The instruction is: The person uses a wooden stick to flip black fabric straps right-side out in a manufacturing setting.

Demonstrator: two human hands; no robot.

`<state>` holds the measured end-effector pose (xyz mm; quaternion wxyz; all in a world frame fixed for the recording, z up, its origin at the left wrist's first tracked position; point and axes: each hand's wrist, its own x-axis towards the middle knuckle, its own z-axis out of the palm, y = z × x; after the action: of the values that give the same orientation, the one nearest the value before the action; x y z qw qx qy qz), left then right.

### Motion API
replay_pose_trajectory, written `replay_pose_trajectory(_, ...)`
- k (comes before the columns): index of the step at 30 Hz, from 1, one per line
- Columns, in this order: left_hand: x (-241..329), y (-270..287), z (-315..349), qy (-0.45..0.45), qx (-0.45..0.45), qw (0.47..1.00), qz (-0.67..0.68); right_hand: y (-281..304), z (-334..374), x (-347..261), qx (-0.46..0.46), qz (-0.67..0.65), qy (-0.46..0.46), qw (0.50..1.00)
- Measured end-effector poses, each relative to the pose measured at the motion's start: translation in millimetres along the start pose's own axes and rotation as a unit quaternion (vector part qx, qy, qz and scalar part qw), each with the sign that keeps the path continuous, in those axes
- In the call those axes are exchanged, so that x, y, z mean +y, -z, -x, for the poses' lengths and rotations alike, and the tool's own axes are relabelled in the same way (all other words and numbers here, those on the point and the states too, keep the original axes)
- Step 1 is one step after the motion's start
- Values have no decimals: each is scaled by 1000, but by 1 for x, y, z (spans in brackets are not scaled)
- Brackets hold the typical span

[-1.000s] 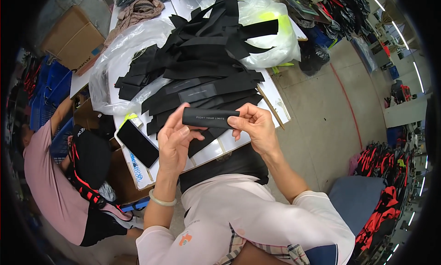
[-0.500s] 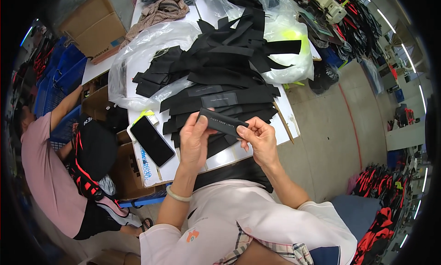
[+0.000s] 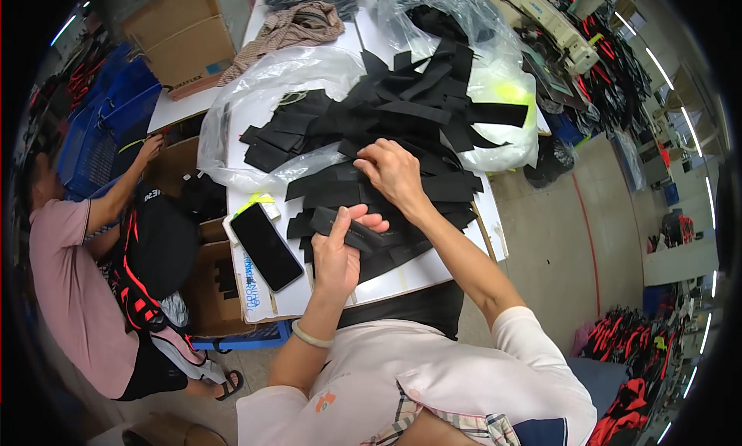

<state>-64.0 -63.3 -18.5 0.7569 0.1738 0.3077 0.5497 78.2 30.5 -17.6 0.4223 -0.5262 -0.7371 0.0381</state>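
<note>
My left hand (image 3: 340, 253) is closed on a black fabric strip (image 3: 352, 231) with small pale lettering, thumb on top, just above the table's near part. My right hand (image 3: 396, 177) is over the middle of the pile, its fingers bent and drawn together against the strips there. Whether a strip is pinched between those fingertips is hidden. Under and beyond both hands lie the flat rows of black strips (image 3: 448, 189), with a tangled heap of black strips (image 3: 410, 86) farther back.
A black phone (image 3: 267, 246) lies at the white table's (image 3: 371, 289) left edge. Clear plastic bags (image 3: 224, 133) flank the heap. A checked cloth (image 3: 294, 30) lies at the back. To the left, a co-worker in a pink shirt (image 3: 69, 291) sits by cardboard boxes (image 3: 209, 311) and blue crates (image 3: 85, 156).
My right hand has let go of the lettered strip and moved up and left onto the pile. My left hand keeps the strip, now lower and turned. The co-worker's arm has shifted.
</note>
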Motion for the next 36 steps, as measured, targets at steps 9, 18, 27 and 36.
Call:
replay_pose_trajectory(9,2,17,-5,-18,43,999,22,-5,-20,-4,-12,-21,-62,998)
replay_pose_trajectory(18,1,8,8,-11,-24,999,21,-103,-105,10,-176,274,148,934)
replay_pose_trajectory(27,57,22,-40,-131,34,988,74,-46,-126,5,-316,-283,-98,900)
replay_pose_trajectory(36,76,-27,-90,-154,-36,987,41,99,-151,-86,-89,-530,28,843)
